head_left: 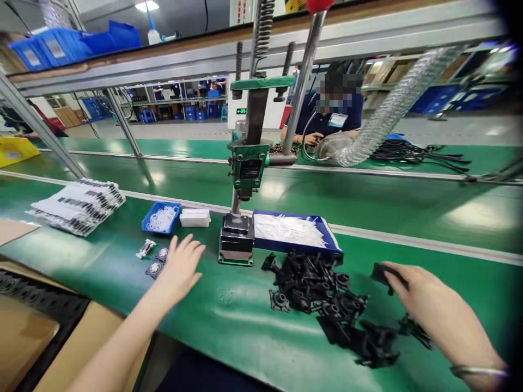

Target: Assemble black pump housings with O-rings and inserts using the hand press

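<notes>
My left hand (183,267) is over the green bench with its fingers spread, holding nothing. Just beside it lie black square parts with white ring-shaped centres (155,268) and a small white-and-black piece (146,249). On the right, my right hand (420,291) is closed on a black plastic part (386,274), which my fingers partly cover. A heap of black plastic parts (314,286) with flanged bases spreads to the left of that hand. More black parts (414,329) lie beneath it, partly hidden.
A green lever press (249,163) stands mid-bench on a black base (237,239). Behind are a blue bin (178,209) of white rings, a white block (195,218), a blue tray (300,250) of white strips and stacked white sheets (77,204). A co-worker (355,111) sits opposite.
</notes>
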